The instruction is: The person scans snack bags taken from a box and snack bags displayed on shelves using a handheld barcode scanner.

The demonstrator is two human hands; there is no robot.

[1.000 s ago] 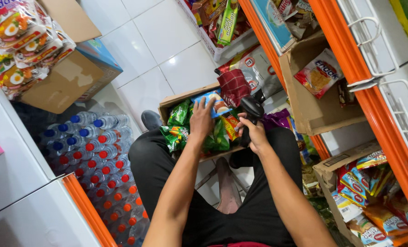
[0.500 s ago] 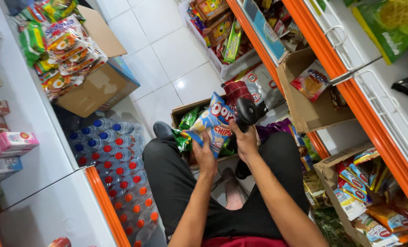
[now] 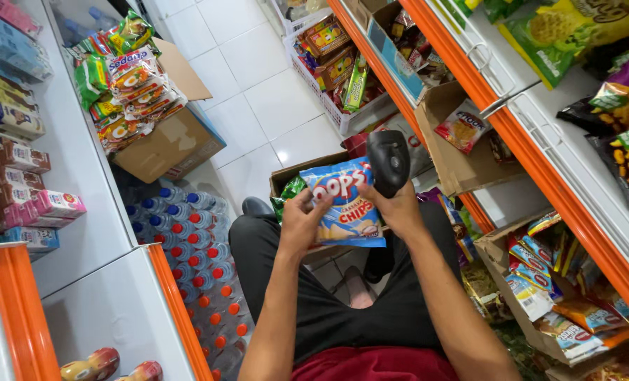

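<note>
The blue chip bag [image 3: 344,204], lifted from the far box [image 3: 286,176], is now pinched by the left hand [image 3: 302,224], while the right hand [image 3: 399,204], apparently clasping a black scanner [image 3: 388,161], steadies it.

A small grocery shop aisle: white shelves with orange edges [image 3: 470,77] hold snack packets [image 3: 576,35] and boxed goods [image 3: 18,120]; bottled water packs [image 3: 194,247] and cardboard stock boxes [image 3: 173,141] sit on a white tiled floor [image 3: 258,92].

The chips bag [image 3: 343,204] is at frame centre, the handheld scanner [image 3: 388,161] to its right, the bottled water pack [image 3: 194,254] lower left.
</note>
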